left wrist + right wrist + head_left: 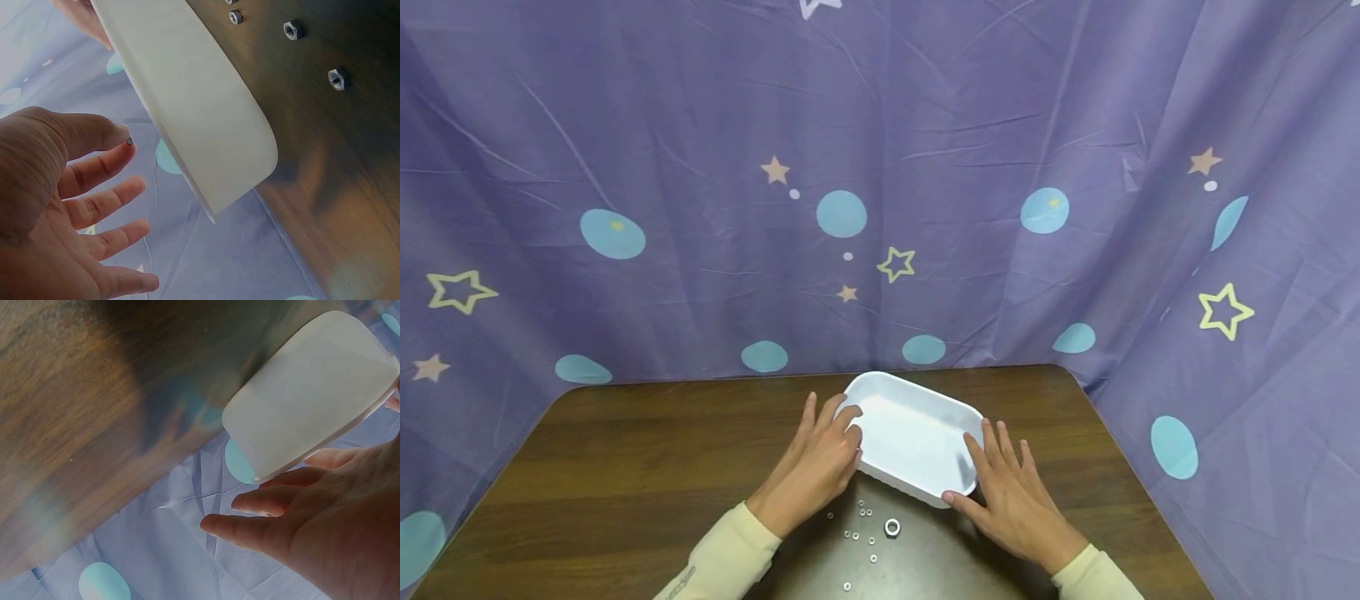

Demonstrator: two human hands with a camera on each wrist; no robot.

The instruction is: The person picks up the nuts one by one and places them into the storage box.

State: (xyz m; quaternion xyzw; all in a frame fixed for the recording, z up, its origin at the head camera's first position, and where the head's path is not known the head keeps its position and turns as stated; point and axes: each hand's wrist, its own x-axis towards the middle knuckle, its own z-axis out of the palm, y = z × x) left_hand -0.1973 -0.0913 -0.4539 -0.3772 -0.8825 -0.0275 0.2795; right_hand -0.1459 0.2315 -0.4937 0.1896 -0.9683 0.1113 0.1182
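Note:
A white rectangular tray [906, 433] stands on the wooden table, turned at an angle. Over its left end is my left hand [816, 467]. In the left wrist view, its thumb and index finger pinch a tiny metal nut [130, 140], while the other fingers are spread. My right hand [1011, 504] is at the tray's right end with extended fingers, its thumb by the near corner and its fingertips at the rim. Several small nuts [855, 536] lie scattered on the table in front of the tray, beside one larger nut [892, 527].
The brown wooden table [647, 475] reaches back to a purple curtain [970, 275] with stars and blue dots, which also runs along both sides. In the left wrist view, more nuts [338, 79] lie close to the tray's outer wall.

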